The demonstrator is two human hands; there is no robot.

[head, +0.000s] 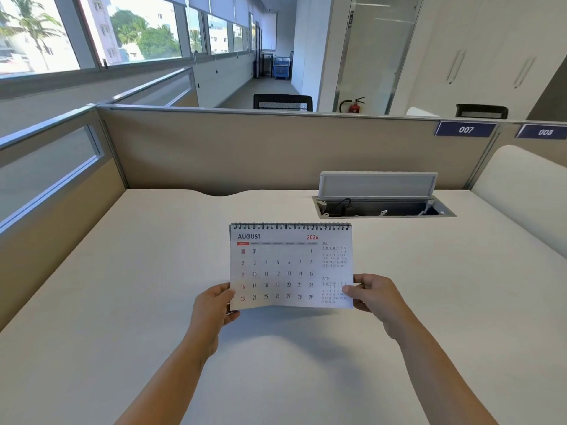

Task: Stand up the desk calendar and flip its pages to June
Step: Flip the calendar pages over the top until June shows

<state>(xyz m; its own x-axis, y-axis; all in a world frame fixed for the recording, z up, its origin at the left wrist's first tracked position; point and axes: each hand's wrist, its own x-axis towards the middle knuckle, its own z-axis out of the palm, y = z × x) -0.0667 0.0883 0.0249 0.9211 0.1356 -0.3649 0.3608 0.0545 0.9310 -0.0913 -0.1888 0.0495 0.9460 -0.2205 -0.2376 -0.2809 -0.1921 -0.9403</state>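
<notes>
We clamp the calendar (pixel 290 265), showing August, with left hand (pixel 211 305) and right hand (pixel 376 297); an open cable box (pixel 380 207) lies far right on the desk (pixel 122 286).

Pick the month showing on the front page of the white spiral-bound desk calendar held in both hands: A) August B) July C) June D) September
A: the big heading on the front page of the white spiral-bound desk calendar reads AUGUST 2026; JUL and SEP appear only as small side grids. The left hand and right hand grip its lower corners.
</notes>
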